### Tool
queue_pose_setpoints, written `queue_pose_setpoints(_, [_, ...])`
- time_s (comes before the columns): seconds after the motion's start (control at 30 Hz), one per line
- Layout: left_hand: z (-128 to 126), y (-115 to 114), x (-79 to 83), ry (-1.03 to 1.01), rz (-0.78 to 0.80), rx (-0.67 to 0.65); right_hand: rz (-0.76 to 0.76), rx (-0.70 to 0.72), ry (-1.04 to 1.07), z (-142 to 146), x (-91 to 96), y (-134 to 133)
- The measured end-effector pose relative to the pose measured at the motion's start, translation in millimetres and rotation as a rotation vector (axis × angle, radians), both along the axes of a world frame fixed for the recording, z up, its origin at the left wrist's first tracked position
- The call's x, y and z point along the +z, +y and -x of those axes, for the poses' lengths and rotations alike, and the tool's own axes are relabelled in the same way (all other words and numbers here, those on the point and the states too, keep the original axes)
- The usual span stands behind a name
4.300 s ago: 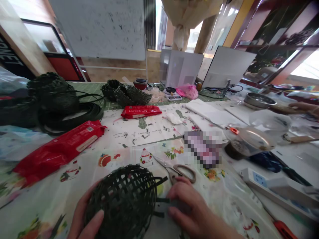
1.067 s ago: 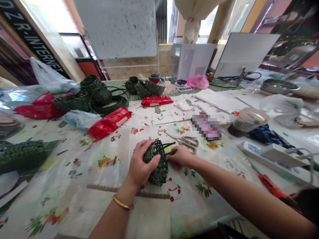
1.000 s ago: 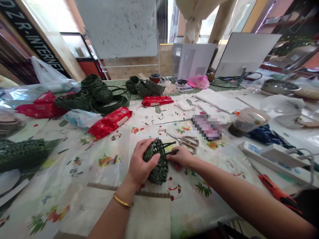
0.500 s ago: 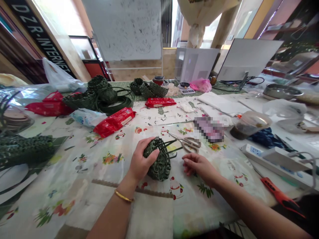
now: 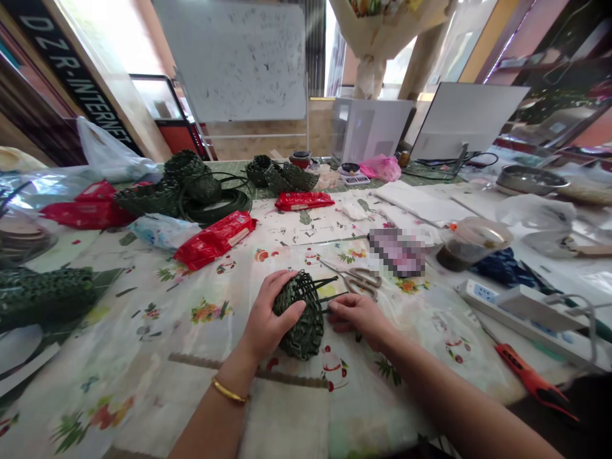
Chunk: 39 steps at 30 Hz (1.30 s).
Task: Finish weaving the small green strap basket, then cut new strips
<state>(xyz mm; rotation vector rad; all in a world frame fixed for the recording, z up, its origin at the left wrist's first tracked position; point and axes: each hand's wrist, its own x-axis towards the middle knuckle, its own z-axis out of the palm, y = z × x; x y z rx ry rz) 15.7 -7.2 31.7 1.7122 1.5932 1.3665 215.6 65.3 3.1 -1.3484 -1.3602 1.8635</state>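
Note:
A small dark green woven basket (image 5: 302,319) lies on its side on the flowered tablecloth (image 5: 143,344), its loose strips pointing right. My left hand (image 5: 266,316) wraps round its left side, thumb over the rim, gripping it. My right hand (image 5: 356,313) sits just right of the basket with fingers pinched together at a loose green strip (image 5: 335,297). Scissors (image 5: 356,278) lie on the cloth just beyond my right hand.
Red packets (image 5: 215,233) and coils of green strip (image 5: 210,197) lie at the back left. A woven green piece (image 5: 45,296) sits at the far left. On the right are a power strip (image 5: 521,303), an orange cutter (image 5: 530,381) and a lidded container (image 5: 471,239).
My right hand had dropped back from the basket half a second ago; it has returned to the loose strip at the basket's right side. My left hand kept its grip.

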Motion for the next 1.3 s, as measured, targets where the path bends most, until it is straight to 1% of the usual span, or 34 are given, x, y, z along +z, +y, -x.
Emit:
queue_pose_setpoints(0.17, [-1.8,0.3,-3.2,-0.043,-0.017,-0.02,0.028,0.007,-0.044,7.0,-0.5,4.2])
queue_pose_setpoints(0.3, [5.2,3.2,-2.8,-0.143,0.041,0.036,0.024,0.017,-0.066,12.2,2.6,3.8])
queue_pose_setpoints(0.4, [12.8,6.1,-3.3,-0.235,0.089,0.031,0.021,0.033,-0.061,13.9,3.1,4.5])
queue_pose_setpoints(0.57, [18.5,9.4,-5.3,-0.333,0.112,0.038,0.041,0.085,-0.042,14.1,2.3,8.9])
queue_pose_setpoints(0.8, [18.8,10.0,-8.3,-0.375,0.114,-0.002,0.026,0.115,-0.129,19.9,4.0,13.5])
queue_pose_setpoints(0.9, [18.2,9.2,-7.8,-0.346,0.107,-0.02,0.001,0.125,-0.189,24.5,2.6,15.3])
queue_pose_setpoints(1.1, [15.4,8.9,-4.8,-0.294,0.105,0.017,-0.053,0.145,-0.25,27.9,3.5,14.7])
queue_pose_setpoints(1.3, [13.3,8.0,-3.1,-0.276,0.079,0.03,-0.087,0.187,-0.256,25.6,7.4,12.8])
